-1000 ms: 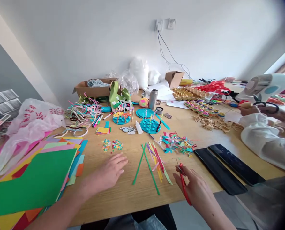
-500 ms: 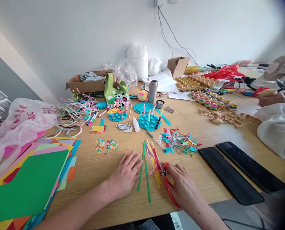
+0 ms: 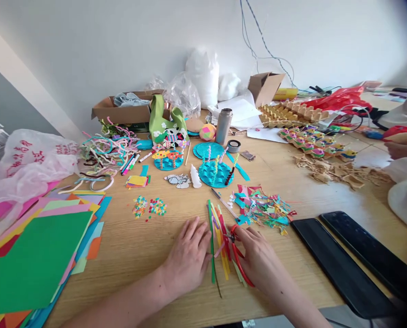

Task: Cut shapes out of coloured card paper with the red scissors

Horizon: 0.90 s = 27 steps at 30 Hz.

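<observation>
Colourful paper strips (image 3: 218,234) lie in a narrow bundle on the wooden table, green at the left, yellow, red and pale ones to the right. My left hand (image 3: 188,255) rests palm down with its fingers stretched out, the thumb side touching the green strips. On the other side of the bundle, my right hand (image 3: 263,262) grips red-handled scissors (image 3: 238,259), whose blades lie over the strips. Beyond the strips are a pen (image 3: 225,204), a heap of paper scraps (image 3: 263,205) and small confetti dots (image 3: 157,206).
Coloured paper sheets (image 3: 39,257) are stacked at the left. Two black phones (image 3: 336,262) lie at the right. Farther back stand blue discs with pipe-cleaner stems (image 3: 217,174), a metal bottle (image 3: 224,126) and egg cartons (image 3: 288,114). Another person's hand (image 3: 403,148) shows at the right edge.
My left hand has moved right against the green strips, drawing them together toward the others. Pale strips now show beside the scissors. The view has shifted slightly.
</observation>
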### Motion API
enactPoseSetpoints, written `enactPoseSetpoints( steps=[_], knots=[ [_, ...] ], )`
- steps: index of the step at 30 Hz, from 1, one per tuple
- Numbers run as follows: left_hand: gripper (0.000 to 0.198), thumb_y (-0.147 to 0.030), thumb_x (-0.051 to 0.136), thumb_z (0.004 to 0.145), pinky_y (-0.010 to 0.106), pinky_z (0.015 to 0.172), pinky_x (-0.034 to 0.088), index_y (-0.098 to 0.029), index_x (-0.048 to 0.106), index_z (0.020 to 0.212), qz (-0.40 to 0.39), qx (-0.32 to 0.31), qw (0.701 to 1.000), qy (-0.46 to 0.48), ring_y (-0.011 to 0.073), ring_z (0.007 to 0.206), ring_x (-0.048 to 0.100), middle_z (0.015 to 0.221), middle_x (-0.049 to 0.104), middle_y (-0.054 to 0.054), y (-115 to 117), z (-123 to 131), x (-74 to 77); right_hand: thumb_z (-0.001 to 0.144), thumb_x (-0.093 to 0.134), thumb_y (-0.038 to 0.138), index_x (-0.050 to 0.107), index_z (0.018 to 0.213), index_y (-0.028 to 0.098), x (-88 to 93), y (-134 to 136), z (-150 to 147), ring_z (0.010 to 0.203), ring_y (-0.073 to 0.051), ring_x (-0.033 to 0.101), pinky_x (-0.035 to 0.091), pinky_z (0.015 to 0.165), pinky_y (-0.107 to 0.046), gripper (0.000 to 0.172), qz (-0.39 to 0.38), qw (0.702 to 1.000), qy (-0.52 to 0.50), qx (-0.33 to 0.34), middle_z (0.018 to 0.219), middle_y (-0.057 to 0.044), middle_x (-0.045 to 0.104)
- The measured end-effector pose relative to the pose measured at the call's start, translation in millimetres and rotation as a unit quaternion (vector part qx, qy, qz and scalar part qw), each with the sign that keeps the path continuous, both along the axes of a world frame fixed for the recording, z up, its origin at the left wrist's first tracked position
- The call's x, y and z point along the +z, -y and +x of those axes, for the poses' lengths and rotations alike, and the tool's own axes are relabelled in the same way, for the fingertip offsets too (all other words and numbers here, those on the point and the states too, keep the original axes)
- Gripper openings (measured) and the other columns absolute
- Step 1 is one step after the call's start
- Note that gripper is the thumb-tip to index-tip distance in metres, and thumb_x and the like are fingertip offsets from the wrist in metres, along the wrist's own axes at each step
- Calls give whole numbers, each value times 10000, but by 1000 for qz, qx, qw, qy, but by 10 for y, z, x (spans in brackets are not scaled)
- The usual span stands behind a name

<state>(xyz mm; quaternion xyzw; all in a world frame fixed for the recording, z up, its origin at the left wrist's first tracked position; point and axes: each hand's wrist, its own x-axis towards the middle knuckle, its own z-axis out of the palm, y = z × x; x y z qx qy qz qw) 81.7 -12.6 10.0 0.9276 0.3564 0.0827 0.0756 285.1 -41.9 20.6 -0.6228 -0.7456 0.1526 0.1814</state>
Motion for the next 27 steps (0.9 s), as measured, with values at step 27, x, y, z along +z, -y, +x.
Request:
enactPoseSetpoints(
  steps=[27],
  knots=[
    [463, -99, 405, 822, 493, 1102, 275, -187, 471, 1272, 8, -1, 993, 118, 224, 1278, 357, 1319, 480, 87, -201, -24, -37, 920, 402, 271, 530, 741, 220, 297, 412, -111, 715, -177, 548, 395, 681, -297, 226, 39, 959, -12, 281, 751, -33, 639]
  ],
)
